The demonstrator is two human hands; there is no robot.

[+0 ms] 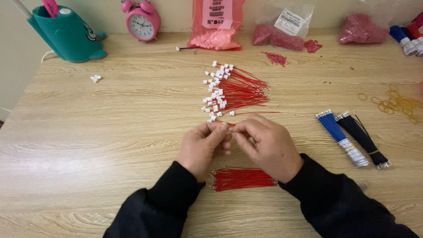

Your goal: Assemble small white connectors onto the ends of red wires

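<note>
- While both hands meet mid-table, left hand and right hand pinch one red wire, fingers closed.
- Finished wire pile just beyond; bare bundle between wrists.
- Blue bundle, black bundle lie right.

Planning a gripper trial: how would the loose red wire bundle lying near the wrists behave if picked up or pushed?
The red wire bundle is thin, unbound strands, so it would probably sag and splay if lifted at one end. It looks light for its size. Pushed on the smooth wooden table, the strands would likely fan apart or roll rather than move as one.
</note>
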